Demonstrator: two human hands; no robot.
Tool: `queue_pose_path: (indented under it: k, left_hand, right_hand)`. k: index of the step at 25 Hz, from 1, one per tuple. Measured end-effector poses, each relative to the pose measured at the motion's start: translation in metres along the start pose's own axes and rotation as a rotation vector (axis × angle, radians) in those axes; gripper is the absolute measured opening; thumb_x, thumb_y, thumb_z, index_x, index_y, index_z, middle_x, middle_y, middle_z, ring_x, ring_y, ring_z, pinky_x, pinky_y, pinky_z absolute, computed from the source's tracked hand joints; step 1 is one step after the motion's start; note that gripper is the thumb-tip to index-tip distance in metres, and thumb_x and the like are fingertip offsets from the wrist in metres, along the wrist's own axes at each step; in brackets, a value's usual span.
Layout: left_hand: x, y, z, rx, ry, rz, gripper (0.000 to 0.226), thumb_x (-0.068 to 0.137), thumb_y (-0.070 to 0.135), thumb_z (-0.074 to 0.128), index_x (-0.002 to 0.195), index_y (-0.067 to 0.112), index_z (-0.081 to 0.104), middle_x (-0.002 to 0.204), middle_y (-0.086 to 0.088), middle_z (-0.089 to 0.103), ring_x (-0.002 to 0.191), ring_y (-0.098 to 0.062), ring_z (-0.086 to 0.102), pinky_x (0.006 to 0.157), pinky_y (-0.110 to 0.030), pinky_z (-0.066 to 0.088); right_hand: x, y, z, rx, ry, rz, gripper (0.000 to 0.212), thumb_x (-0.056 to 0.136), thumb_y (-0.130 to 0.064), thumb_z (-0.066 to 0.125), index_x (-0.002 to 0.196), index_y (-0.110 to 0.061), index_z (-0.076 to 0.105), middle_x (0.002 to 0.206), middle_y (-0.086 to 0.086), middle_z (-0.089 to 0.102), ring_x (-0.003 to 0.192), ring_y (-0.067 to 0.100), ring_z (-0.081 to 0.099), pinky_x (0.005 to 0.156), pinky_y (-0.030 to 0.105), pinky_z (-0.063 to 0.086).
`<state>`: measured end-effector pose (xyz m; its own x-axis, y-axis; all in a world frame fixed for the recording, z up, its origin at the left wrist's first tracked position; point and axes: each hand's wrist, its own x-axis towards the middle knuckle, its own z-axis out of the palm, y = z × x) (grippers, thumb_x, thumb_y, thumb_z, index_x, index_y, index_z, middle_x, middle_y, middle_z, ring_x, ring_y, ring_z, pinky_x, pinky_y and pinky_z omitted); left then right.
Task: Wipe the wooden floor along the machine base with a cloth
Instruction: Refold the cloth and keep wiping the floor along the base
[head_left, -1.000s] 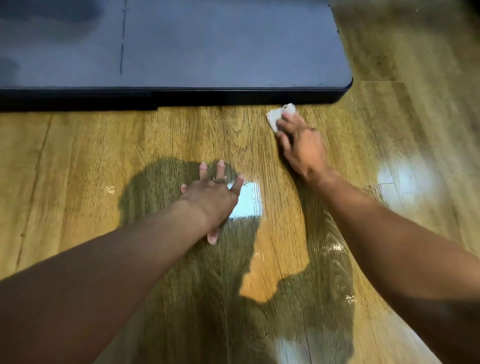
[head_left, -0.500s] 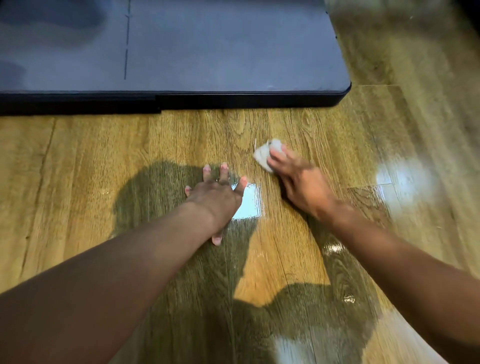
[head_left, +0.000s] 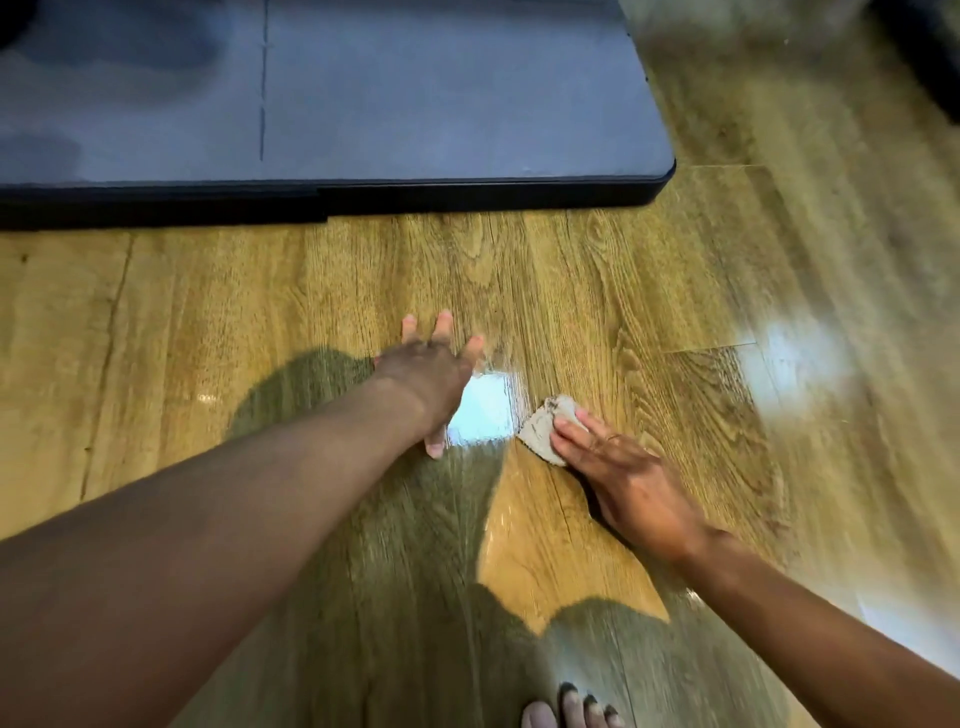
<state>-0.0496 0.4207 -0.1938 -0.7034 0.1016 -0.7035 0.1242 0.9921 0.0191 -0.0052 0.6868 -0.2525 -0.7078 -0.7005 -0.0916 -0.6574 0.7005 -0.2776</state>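
A small grey-white cloth (head_left: 543, 428), dirty at one edge, lies flat on the glossy wooden floor (head_left: 597, 291). My right hand (head_left: 618, 467) presses it down with straight fingers on its near right part. My left hand (head_left: 434, 371) lies flat on the floor with fingers spread, just left of the cloth. The dark grey machine base (head_left: 363, 104) with a black rim fills the top left, well beyond both hands.
A bare foot (head_left: 569, 712) shows at the bottom edge, right of centre. Bright light patches glare on the floor between my hands and at the right. My shadow darkens the boards in the lower middle.
My right hand has dragged the cloth away from the machine base toward me, ending beside my left hand. My left hand has stayed planted on the floor.
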Motion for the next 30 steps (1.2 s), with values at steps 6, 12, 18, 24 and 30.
queue_pose_path:
  k: [6, 12, 18, 24, 30]
  left_hand:
    - [-0.005, -0.007, 0.014, -0.069, 0.066, 0.000, 0.122, 0.072, 0.030, 0.079, 0.148, 0.027, -0.017, 0.152, -0.014, -0.024, 0.141, -0.041, -0.011, 0.113, -0.052, 0.015]
    - [-0.008, -0.034, 0.044, -0.136, 0.130, 0.081, 0.110, 0.075, 0.036, 0.076, 0.149, 0.035, -0.004, 0.154, -0.002, -0.026, 0.143, -0.029, -0.014, 0.114, -0.049, 0.014]
    - [-0.019, -0.048, 0.035, -0.064, 0.084, -0.005, 0.124, 0.067, 0.028, 0.084, 0.150, 0.034, -0.008, 0.156, -0.006, -0.022, 0.144, -0.034, -0.012, 0.113, -0.054, 0.021]
    - [-0.032, -0.065, 0.034, 0.007, -0.043, -0.108, 0.133, 0.069, 0.027, 0.083, 0.145, 0.034, -0.025, 0.151, -0.019, -0.029, 0.140, -0.047, -0.012, 0.110, -0.058, 0.024]
    - [-0.036, -0.075, 0.037, 0.129, 0.047, -0.177, 0.142, 0.056, 0.067, 0.073, 0.140, 0.026, -0.034, 0.149, -0.020, -0.030, 0.138, -0.049, -0.010, 0.109, -0.057, 0.027]
  right_hand:
    - [0.061, -0.009, -0.015, 0.077, 0.019, 0.232, 0.073, 0.086, 0.016, 0.036, 0.148, -0.022, 0.027, 0.157, -0.006, 0.011, 0.143, 0.015, 0.020, 0.102, 0.046, 0.044]
    - [-0.051, -0.023, 0.012, 0.025, -0.089, -0.199, 0.093, 0.075, 0.006, 0.069, 0.148, -0.030, 0.023, 0.155, -0.010, 0.021, 0.143, 0.013, 0.020, 0.108, 0.038, 0.039]
    - [-0.007, -0.034, 0.007, 0.056, 0.068, 0.088, 0.067, 0.082, 0.009, 0.051, 0.143, -0.019, 0.037, 0.152, -0.004, 0.026, 0.141, 0.018, 0.024, 0.100, 0.045, 0.046]
    - [-0.042, -0.051, 0.011, 0.108, -0.034, -0.236, 0.065, 0.078, -0.001, 0.073, 0.136, -0.019, 0.049, 0.145, -0.002, 0.042, 0.135, 0.021, 0.038, 0.098, 0.044, 0.048]
    - [0.017, -0.079, 0.011, 0.150, 0.133, 0.177, 0.050, 0.087, -0.002, 0.041, 0.135, -0.016, 0.046, 0.146, -0.002, 0.033, 0.136, 0.018, 0.031, 0.095, 0.039, 0.051]
